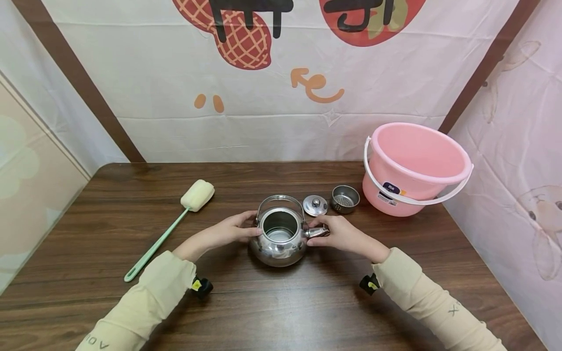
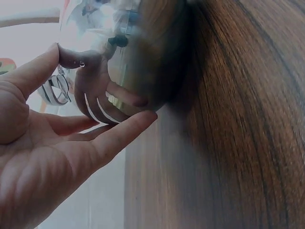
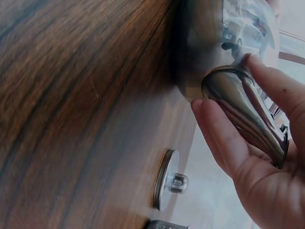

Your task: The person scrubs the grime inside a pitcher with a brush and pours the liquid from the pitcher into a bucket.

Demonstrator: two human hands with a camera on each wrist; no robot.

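Observation:
A shiny metal teapot [image 1: 278, 255] with no lid on it stands on the wooden table, its round mouth facing up and its loop handle [image 1: 281, 198] raised. My left hand [image 1: 237, 229] grips the body from the left, thumb near the top and fingers along the lower side in the left wrist view. From the right, my right hand [image 1: 347, 236] holds the teapot around its spout [image 3: 245, 112], thumb above and fingers below. Just behind the right hand lie the knobbed lid [image 1: 315, 205] and a small metal strainer [image 1: 345, 199] with a perforated bottom.
A pink bucket [image 1: 391, 168] with a white handle stands at the back right. On the left lies a sponge brush [image 1: 197, 195] with a long green handle, angled toward the table's front. A printed cloth [image 1: 272, 131] hangs behind the table [image 1: 272, 317].

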